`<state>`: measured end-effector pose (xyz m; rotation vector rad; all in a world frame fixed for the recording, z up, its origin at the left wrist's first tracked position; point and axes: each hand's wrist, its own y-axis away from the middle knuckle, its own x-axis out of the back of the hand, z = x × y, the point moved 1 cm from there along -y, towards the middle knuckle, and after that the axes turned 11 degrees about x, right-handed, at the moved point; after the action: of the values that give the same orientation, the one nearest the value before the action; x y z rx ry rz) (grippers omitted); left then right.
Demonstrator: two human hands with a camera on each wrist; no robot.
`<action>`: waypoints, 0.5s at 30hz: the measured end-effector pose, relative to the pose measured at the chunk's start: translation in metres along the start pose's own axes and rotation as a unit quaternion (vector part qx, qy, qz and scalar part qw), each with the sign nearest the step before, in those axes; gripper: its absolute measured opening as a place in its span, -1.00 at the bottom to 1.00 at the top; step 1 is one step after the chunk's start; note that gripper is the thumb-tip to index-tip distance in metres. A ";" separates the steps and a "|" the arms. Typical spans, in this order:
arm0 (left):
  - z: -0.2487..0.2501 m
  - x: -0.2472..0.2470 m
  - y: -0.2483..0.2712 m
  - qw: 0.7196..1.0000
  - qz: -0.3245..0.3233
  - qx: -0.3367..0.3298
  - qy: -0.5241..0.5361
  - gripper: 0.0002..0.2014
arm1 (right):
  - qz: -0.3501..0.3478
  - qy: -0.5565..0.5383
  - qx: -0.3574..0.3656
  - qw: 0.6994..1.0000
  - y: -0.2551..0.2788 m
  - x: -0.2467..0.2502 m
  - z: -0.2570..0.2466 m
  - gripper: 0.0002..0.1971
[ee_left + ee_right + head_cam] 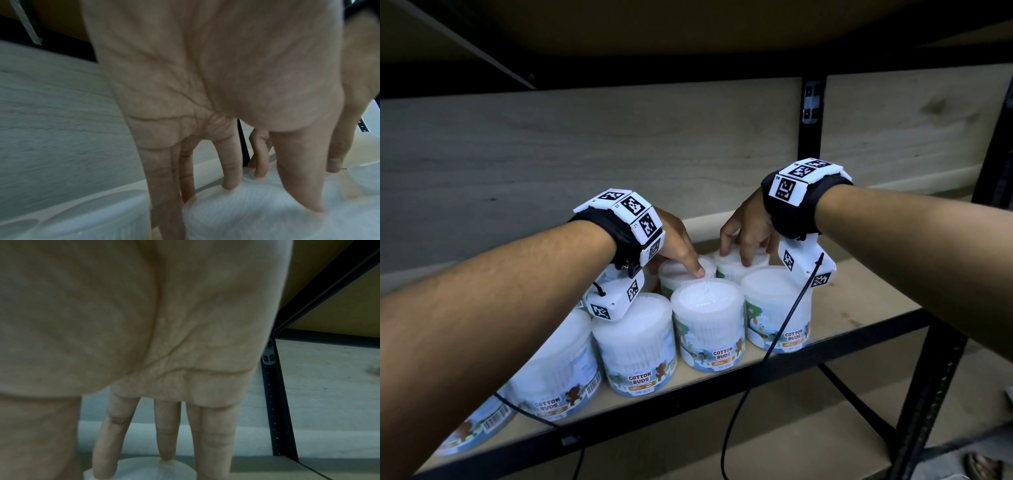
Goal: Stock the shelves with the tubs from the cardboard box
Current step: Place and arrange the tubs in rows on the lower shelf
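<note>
Several white "Cotton Buds" tubs stand in two rows on the wooden shelf (859,305). My left hand (681,253) reaches over the front row and grips a back-row tub (676,277) from above. In the left wrist view my fingers (230,178) drop past its lid (246,224) and the thumb presses the near side. My right hand (743,246) grips the neighbouring back-row tub (726,270) the same way. In the right wrist view my fingers (107,447) straddle its lid (144,470). The cardboard box is out of view.
Front-row tubs (707,325) stand close below my wrists, near the black front rail (756,371). Bare shelf board lies right of the tubs. A black upright (811,120) stands behind and another post (928,377) at the right. Cables hang from both wrist cameras. A lower shelf (808,431) sits beneath.
</note>
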<state>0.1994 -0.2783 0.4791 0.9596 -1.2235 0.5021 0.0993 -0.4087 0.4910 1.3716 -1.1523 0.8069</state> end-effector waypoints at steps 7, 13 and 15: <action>0.002 -0.002 0.014 0.999 0.016 -0.022 -0.043 -0.39 | 0.013 -0.022 0.018 1.000 0.006 -0.001 0.000 -0.48; -0.008 -0.019 0.058 0.988 0.057 -0.120 -0.073 -0.35 | 0.111 -0.098 0.114 0.982 0.039 -0.007 0.013 -0.52; -0.016 -0.032 0.068 0.989 0.061 -0.121 -0.058 -0.20 | 0.045 -0.051 0.118 0.991 0.060 -0.009 0.018 -0.27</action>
<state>0.1459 -0.2231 0.4722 0.7182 -1.4189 0.3857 0.0376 -0.4195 0.4982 1.5806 -1.2351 0.9715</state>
